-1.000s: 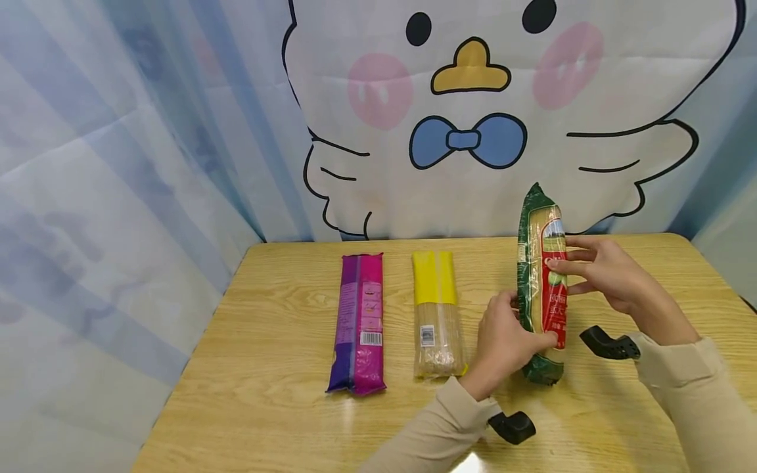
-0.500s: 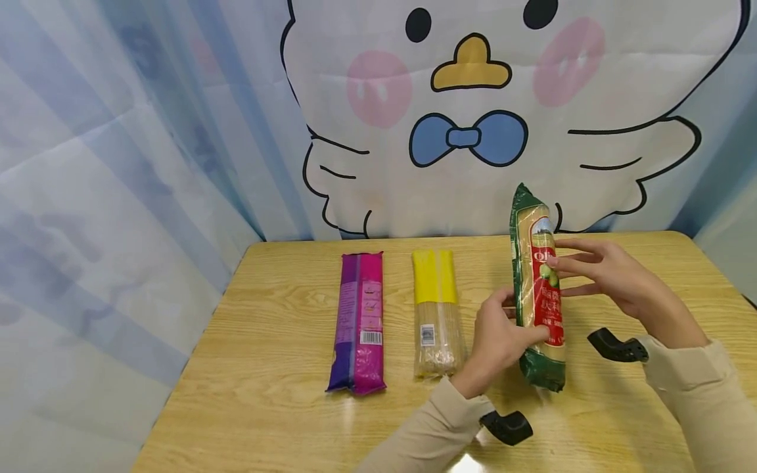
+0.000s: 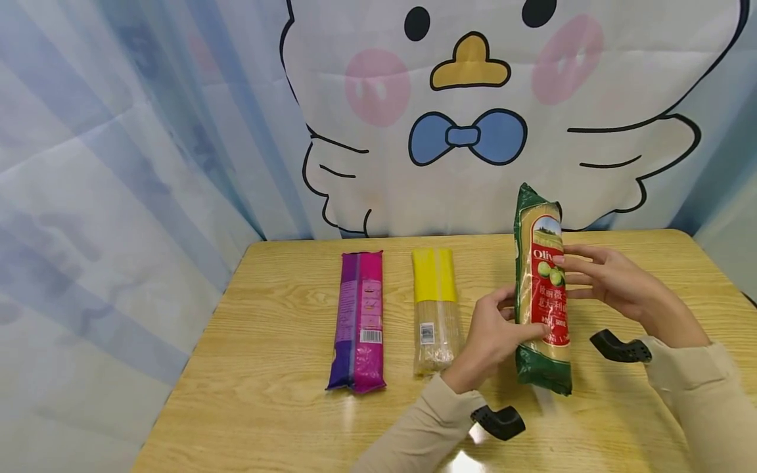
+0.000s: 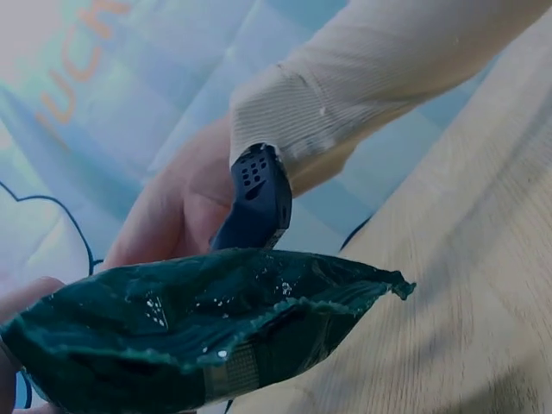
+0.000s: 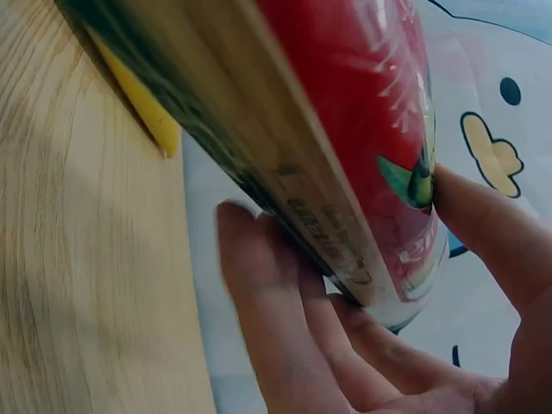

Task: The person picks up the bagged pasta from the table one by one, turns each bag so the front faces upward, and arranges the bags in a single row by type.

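Both hands hold a green-ended pack of spaghetti [image 3: 547, 302] with a red front label, tilted up above the table's right half. My left hand [image 3: 493, 332] grips its lower left side, thumb across the front and fingers behind. Higher up on the right edge, my right hand [image 3: 615, 282] pinches the pack between thumb and fingers. In the left wrist view the crimped green end of the pack [image 4: 198, 328] fills the lower part. The right wrist view shows the right thumb [image 5: 483, 224] on the red label, with the other fingers against the back.
On the wooden table [image 3: 266, 368] lie a purple and pink pack [image 3: 357, 322] and, to its right, a yellow-topped clear pack of noodles [image 3: 436, 315]. A printed curtain [image 3: 367, 184] hangs right behind the table's back edge.
The spaghetti pack has turned so its red label faces the head camera more fully. Both hands keep their hold, the left shifting slightly left. The two packs on the table stay put.
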Action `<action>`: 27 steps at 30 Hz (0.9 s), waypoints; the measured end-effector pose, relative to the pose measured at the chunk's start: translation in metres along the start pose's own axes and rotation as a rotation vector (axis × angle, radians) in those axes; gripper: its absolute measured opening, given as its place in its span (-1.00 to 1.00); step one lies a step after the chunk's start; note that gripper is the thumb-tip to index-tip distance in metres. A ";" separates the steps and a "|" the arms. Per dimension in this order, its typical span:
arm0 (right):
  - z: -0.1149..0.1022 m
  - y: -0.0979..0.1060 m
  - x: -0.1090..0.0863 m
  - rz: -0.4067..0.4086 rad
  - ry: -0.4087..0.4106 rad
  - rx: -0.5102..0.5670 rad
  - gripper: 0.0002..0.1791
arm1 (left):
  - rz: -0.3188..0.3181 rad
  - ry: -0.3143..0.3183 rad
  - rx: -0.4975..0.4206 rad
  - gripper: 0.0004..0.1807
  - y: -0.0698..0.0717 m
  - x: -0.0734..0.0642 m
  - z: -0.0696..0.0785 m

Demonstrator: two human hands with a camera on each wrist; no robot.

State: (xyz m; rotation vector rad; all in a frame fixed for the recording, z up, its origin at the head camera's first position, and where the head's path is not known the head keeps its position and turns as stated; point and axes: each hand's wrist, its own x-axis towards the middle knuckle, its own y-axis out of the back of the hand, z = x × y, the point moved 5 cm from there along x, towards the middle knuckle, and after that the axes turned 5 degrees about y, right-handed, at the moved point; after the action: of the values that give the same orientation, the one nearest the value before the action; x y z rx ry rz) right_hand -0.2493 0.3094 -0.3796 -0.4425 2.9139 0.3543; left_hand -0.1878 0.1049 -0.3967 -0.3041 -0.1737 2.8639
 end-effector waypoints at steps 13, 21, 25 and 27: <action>-0.006 -0.001 0.000 0.075 0.023 -0.040 -0.34 | -0.039 -0.013 -0.008 -0.49 0.001 0.000 -0.006; -0.013 -0.001 0.000 0.120 0.023 -0.072 -0.27 | -0.054 -0.020 -0.040 -0.54 0.000 0.003 -0.015; -0.017 -0.001 0.001 0.160 0.040 -0.088 -0.37 | 0.023 0.021 -0.016 -0.54 0.003 0.003 -0.023; -0.018 0.000 0.000 0.180 0.047 -0.091 -0.49 | 0.066 0.037 0.010 -0.50 0.005 0.003 -0.025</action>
State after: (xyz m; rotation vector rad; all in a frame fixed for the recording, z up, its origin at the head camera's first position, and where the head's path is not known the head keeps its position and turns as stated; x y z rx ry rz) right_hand -0.2521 0.3044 -0.3621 -0.2036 3.0001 0.5102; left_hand -0.1861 0.1033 -0.4218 -0.3675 -0.1454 2.9206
